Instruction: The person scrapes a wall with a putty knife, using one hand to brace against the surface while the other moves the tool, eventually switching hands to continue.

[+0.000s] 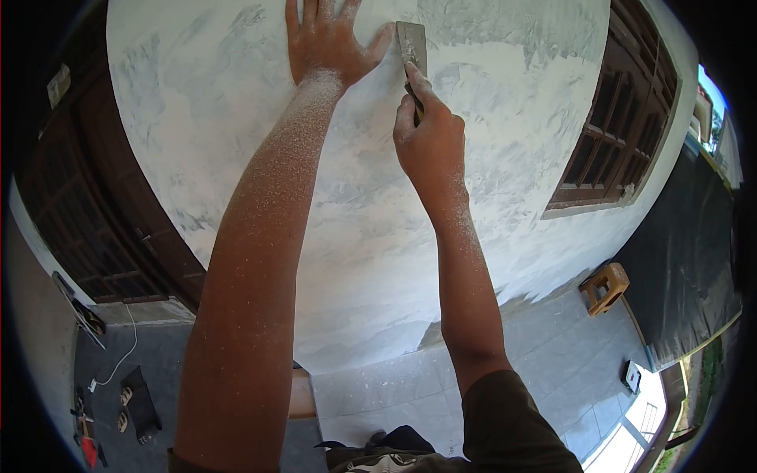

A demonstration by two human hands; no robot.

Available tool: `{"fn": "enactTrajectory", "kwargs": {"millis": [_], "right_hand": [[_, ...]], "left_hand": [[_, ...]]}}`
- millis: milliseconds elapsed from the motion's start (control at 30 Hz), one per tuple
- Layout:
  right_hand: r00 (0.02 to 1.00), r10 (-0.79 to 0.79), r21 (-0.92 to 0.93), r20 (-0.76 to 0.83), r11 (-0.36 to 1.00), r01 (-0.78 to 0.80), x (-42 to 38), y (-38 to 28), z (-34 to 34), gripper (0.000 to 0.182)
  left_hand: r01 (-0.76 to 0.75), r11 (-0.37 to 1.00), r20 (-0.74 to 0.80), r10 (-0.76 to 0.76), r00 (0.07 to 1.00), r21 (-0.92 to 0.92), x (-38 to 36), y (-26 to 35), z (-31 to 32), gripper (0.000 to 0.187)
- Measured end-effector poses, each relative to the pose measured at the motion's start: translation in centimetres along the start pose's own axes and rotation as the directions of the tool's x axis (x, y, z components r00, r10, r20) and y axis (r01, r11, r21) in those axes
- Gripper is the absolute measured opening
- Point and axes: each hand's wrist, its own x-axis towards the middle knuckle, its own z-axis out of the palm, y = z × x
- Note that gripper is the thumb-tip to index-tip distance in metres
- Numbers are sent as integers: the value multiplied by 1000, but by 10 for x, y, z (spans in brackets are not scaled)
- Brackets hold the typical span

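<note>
Against the patchy white plastered wall point(378, 205), we are bracing our left hand point(327, 39) flat, fingers spread, while our right hand point(430, 138), grip clamped, is pressing the flat metal putty knife point(412, 46) blade just right of it.

The left hand point(325, 39) presses flat on the white wall point(489, 118) while the right hand point(430, 142) holds a scraper point(412, 43) against it.

Patchy white-grey plastered wall point(489, 158). Dark brown wooden lattice window point(611, 134) right, dark wooden door point(87, 213) left. Grey tiled floor point(544, 355); small orange plastic stool point(605, 288). Bright daylight.
</note>
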Motion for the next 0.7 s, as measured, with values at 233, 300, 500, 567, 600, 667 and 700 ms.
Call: {"fn": "enactTrajectory", "kwargs": {"millis": [233, 300, 500, 567, 600, 667, 700], "right_hand": [[1000, -20, 19, -21, 1000, 20, 2, 1, -1, 41], [1000, -26, -20, -4, 999, 26, 4, -2, -5, 41], [1000, -11, 3, -3, 1000, 11, -5, 2, 3, 40], [1000, 14, 4, 20, 1000, -14, -2, -2, -3, 40], [999, 34, 3, 40, 999, -34, 0, -4, -6, 40], [1000, 0, -20, 21, 1000, 1, -10, 2, -2, 40], [999, -32, -46, -4, 998, 32, -13, 5, 0, 40]], "left_hand": [[-15, 999, -14, 15, 1000, 32, -1, 1, 1, 88], [-9, 999, 5, 9, 1000, 45, 0, 1, 0, 89], [-7, 1000, -19, 8, 1000, 30, 1, 1, 1, 88], [-26, 998, -35, 28, 999, 51, -1, 1, 1, 86], [-24, 998, -34, 26, 999, 54, -2, 1, 2, 86], [-34, 998, -64, 37, 997, 59, -3, -1, 5, 83], [-35, 997, -65, 39, 997, 62, -3, -1, 5, 83]]}}
